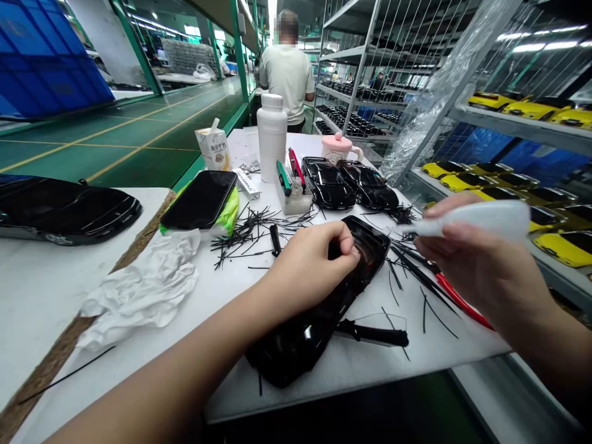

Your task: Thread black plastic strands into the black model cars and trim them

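Note:
A black glossy model car body [296, 339] lies on the white table [342, 376], its doors swung out to both sides. My left hand [319, 259] is closed over its middle, thumb and index finger pinched together; what they hold, if anything, is hidden. To the right, my right hand [481, 259] grips a white squeeze bottle [490, 219] above the table, its thin nozzle pointing left toward the car. Red-handled pliers [462, 301] lie below this hand. Thin black strips [245, 234] are scattered around the car.
Behind the car stand two black model cars [330, 185], a tool holder [296, 200], a white bottle [272, 139] and a pink-lidded mug [337, 148]. Phone [201, 200], crumpled paper [148, 283] and another black car [69, 209] lie left. Racks hold yellow cars [567, 246]; a person [289, 80] stands beyond.

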Demonstrator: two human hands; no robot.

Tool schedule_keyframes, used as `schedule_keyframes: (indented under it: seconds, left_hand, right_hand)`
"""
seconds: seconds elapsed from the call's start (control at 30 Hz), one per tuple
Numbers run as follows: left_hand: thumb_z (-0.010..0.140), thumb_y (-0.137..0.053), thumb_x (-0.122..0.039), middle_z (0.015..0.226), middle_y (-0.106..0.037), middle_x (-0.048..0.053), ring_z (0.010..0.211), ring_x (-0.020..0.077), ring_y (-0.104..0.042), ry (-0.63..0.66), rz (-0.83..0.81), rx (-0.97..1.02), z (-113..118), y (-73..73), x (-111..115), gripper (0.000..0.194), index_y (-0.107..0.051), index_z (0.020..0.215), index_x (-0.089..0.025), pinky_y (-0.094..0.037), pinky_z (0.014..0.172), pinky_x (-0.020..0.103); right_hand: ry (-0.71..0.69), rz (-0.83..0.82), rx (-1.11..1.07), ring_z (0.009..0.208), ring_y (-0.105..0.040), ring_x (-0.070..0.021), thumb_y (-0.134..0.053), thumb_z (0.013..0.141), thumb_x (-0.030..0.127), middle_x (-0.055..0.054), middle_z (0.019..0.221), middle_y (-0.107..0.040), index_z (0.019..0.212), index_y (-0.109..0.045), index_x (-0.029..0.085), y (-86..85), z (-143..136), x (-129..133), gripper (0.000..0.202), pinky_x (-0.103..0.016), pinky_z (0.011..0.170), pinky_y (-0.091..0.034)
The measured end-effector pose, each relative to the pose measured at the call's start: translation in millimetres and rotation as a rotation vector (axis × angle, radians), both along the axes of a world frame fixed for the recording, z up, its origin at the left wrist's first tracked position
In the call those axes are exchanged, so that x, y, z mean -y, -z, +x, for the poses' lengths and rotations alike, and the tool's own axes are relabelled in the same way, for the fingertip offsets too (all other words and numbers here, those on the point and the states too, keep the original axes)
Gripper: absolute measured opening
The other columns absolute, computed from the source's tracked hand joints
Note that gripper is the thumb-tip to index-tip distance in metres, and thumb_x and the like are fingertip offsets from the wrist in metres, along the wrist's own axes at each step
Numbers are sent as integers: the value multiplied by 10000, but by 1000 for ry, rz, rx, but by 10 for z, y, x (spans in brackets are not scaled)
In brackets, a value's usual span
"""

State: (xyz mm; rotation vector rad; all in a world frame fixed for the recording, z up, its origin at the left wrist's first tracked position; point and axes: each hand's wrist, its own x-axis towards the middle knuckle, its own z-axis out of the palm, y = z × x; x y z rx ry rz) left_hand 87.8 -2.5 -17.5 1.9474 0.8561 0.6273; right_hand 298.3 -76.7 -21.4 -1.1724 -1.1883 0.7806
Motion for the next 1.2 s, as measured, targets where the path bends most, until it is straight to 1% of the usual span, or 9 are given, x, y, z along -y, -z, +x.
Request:
schedule_keyframes:
  seconds: [0.07,0.13,0.2,0.27,0.37,0.47,0.7,1.0,1.2]
  left_hand:
    - [828,-622,-175,781,-715,-27,797,185,-653,18,1,-1,1,13,-24,271,-423,650,-216,-468,751,300]
    - [834,-623,-171,772,-714,-33,777,176,-646,34,-6,9,-2,19,-30,270,-429,651,-215,-469,746,294]
    - [841,-610,-146,773,-711,-36,781,169,-644,41,-18,25,-8,18,-19,264,-436,655,-215,-468,748,287]
    - [842,-597,-118,776,-706,-38,797,167,-646,40,-24,38,-14,13,-3,259,-443,659,-215,-462,744,280]
    - [838,-585,-94,781,-704,-37,818,170,-651,43,-25,47,-18,8,12,253,-450,664,-216,-455,740,280]
    - [838,-574,-108,787,-703,-37,818,172,-649,44,-21,43,-18,7,17,240,-447,667,-218,-453,741,286]
    - [835,-585,-162,790,-694,-39,794,178,-620,48,20,27,-5,16,28,217,-453,673,-221,-441,746,305]
    - [854,-601,-178,772,-677,-29,796,186,-610,27,-3,17,11,9,27,245,-445,671,-221,-427,753,312]
    - [843,-614,-162,708,-597,-50,743,163,-553,13,9,21,5,9,22,247,-451,667,-219,-394,719,297]
  right_hand:
    - [-116,49,103,559,-465,-134,-758,829,455,38,607,-524,740,-704,287,46,-23,-39,198,-270,498,-376]
    - [-264,53,216,602,-519,-158,-702,874,527,14,643,-592,714,-720,276,145,-31,-75,298,-302,540,-419]
    - [-375,39,297,625,-548,-174,-634,929,526,0,665,-619,748,-736,270,267,-44,-93,330,-327,575,-447]
    - [-401,29,325,634,-558,-177,-580,972,493,-6,694,-630,784,-730,269,366,-66,-93,329,-336,585,-449]
    - [-396,54,362,662,-560,-174,-562,994,456,-5,735,-633,816,-717,269,414,-102,-82,301,-334,615,-453]
    - [-385,89,413,679,-546,-170,-611,975,455,1,683,-610,779,-701,257,362,-140,-88,293,-315,631,-448]
    - [-354,217,582,625,-502,-159,-534,1021,447,14,629,-579,778,-628,251,307,-201,-94,326,-295,570,-418]
    - [-329,208,584,657,-539,-162,-532,1020,428,14,660,-616,766,-605,255,324,-223,-92,316,-293,613,-441]
    - [-322,185,584,649,-500,-156,-540,1009,463,29,643,-545,755,-581,249,342,-204,-98,335,-284,606,-431]
